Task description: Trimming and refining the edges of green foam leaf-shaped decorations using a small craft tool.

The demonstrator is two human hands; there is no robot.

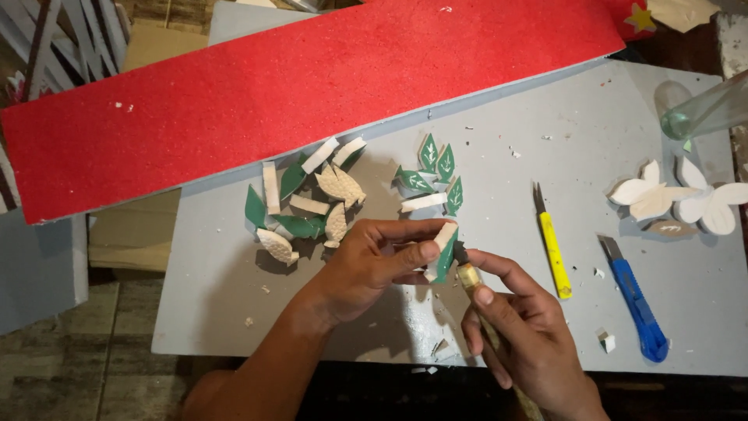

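Observation:
My left hand pinches a small green and white leaf-shaped foam piece between thumb and fingers, just above the grey board. My right hand grips a thin wooden-handled tool whose tip touches the lower edge of that leaf piece. Just beyond my left hand lies a pile of green and cream leaf pieces. A smaller group of green leaves with white vein marks lies behind the held piece.
A long red foam sheet slants across the back of the board. A yellow craft knife and a blue utility knife lie to the right. Cream butterfly cutouts and a clear bottle sit at far right. Foam crumbs are scattered about.

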